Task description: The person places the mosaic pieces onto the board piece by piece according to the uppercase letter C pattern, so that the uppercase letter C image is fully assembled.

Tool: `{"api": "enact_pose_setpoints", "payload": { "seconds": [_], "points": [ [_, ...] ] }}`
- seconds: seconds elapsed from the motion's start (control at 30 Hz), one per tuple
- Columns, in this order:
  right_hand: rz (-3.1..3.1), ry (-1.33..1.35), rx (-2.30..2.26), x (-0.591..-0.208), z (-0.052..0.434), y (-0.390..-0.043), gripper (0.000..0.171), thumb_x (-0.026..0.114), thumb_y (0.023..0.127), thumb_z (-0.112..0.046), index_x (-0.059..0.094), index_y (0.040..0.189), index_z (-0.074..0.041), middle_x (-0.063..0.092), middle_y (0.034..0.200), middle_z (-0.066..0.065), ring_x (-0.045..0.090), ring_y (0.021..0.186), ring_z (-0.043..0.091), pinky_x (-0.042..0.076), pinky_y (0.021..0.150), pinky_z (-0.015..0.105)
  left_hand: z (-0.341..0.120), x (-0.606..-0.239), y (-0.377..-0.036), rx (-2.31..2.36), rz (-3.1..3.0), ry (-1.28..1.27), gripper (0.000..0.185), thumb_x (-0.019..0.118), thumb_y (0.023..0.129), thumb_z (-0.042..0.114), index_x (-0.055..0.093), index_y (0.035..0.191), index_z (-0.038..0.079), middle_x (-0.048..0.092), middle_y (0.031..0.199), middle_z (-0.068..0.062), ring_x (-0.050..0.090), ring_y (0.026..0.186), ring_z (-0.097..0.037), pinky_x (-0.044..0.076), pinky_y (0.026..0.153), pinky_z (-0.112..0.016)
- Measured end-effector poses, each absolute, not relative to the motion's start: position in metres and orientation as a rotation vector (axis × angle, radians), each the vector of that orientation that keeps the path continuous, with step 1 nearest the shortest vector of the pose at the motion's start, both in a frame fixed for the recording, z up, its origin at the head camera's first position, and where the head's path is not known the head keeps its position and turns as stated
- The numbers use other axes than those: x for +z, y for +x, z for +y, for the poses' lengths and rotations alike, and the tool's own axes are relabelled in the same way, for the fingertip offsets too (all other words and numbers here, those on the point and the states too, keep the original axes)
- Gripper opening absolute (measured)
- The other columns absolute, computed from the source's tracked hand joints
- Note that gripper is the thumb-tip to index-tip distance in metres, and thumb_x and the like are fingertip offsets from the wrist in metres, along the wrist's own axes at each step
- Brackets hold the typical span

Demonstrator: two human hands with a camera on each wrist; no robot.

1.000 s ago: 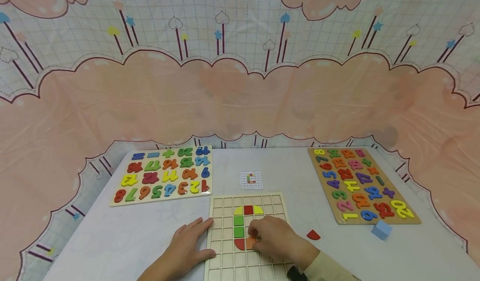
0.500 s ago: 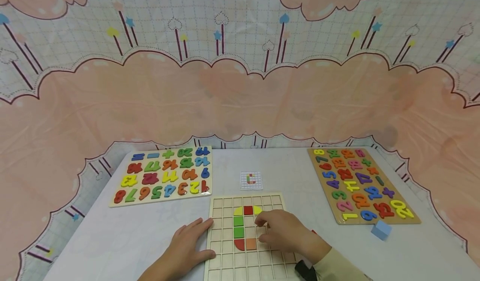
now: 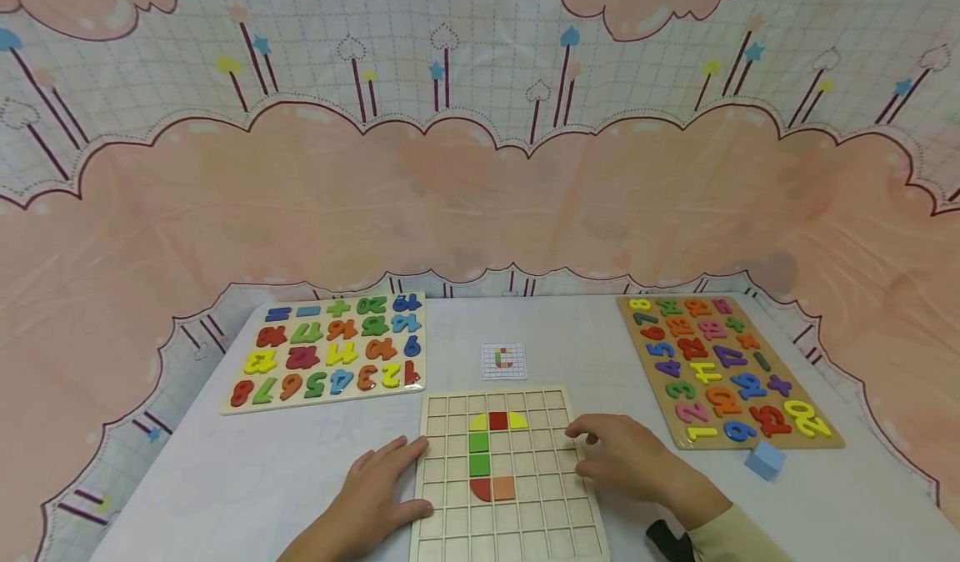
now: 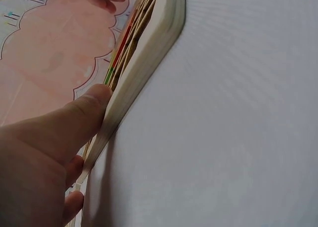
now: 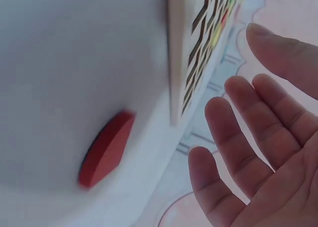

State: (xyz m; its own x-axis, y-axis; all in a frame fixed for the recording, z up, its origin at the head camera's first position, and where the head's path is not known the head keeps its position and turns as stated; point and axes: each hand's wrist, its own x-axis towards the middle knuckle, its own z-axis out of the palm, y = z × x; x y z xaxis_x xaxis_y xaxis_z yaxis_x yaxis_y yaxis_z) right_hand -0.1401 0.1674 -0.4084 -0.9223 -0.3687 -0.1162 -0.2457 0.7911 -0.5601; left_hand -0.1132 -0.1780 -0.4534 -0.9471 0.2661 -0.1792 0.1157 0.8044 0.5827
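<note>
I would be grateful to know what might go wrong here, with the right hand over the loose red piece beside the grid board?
1. The red quarter-round piece lies flat on the smooth table, so the right hand's fingers may slide it instead of lifting it.
2. The left hand only rests on the grid board's edge; a knock could shift the board and the orange square.

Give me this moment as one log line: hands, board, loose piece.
left hand: flat, steadying grid board edge | right hand: open, empty, over board's right edge | red piece: loose on table beside board
</note>
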Motion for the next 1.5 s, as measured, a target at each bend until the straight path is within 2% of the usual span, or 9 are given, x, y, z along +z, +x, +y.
{"api": "enact_pose_setpoints", "payload": {
  "seconds": [0.3,0.7,0.93,1.2,1.5],
  "points": [
    [2.799,-0.369,-0.758,-0.414,0.195,-0.14,0.039,0.084,0.078,-0.018,0.07,0.114,-0.017,0.068,0.111,-0.005,0.063,0.099,0.019,0.053,0.084,0.044,-0.178,-0.453,-0.116,0.86,2.726,0.288,0.084,0.084,0.077,0.046,0.052,0.145,0.009,0.051,0.146,-0.014,0.035,0.14,-0.042,0.02,0.11,-0.069],
    [2.789,-0.215,-0.729,-0.419,0.216,-0.137,0.041,0.086,0.077,-0.018,0.069,0.115,-0.016,0.068,0.111,-0.003,0.062,0.101,0.021,0.053,0.089,0.048,-0.178,-0.453,-0.113,0.874,2.728,0.307,0.083,0.084,0.077,0.044,0.053,0.144,0.008,0.052,0.145,-0.015,0.036,0.14,-0.042,0.02,0.11,-0.069],
    [2.788,-0.167,-0.68,-0.423,0.217,-0.139,0.038,0.087,0.076,-0.016,0.07,0.11,-0.015,0.068,0.105,-0.004,0.061,0.097,0.019,0.054,0.087,0.046,-0.178,-0.453,-0.114,0.872,2.726,0.304,0.082,0.085,0.077,0.043,0.053,0.144,0.007,0.053,0.144,-0.015,0.037,0.139,-0.043,0.02,0.109,-0.069],
    [2.793,-0.21,-0.696,-0.431,0.217,-0.142,0.025,0.086,0.077,-0.011,0.068,0.095,-0.015,0.065,0.089,-0.007,0.058,0.085,0.015,0.054,0.086,0.044,-0.179,-0.452,-0.114,0.86,2.724,0.297,0.083,0.084,0.077,0.045,0.053,0.144,0.007,0.052,0.145,-0.015,0.036,0.14,-0.043,0.02,0.11,-0.069],
    [2.79,-0.246,-0.713,-0.432,0.211,-0.145,0.021,0.08,0.081,-0.002,0.069,0.093,-0.016,0.064,0.086,-0.007,0.056,0.082,0.015,0.054,0.086,0.042,-0.179,-0.452,-0.114,0.867,2.725,0.295,0.083,0.084,0.077,0.045,0.053,0.144,0.007,0.052,0.144,-0.015,0.036,0.139,-0.042,0.019,0.11,-0.069]
  ]
}}
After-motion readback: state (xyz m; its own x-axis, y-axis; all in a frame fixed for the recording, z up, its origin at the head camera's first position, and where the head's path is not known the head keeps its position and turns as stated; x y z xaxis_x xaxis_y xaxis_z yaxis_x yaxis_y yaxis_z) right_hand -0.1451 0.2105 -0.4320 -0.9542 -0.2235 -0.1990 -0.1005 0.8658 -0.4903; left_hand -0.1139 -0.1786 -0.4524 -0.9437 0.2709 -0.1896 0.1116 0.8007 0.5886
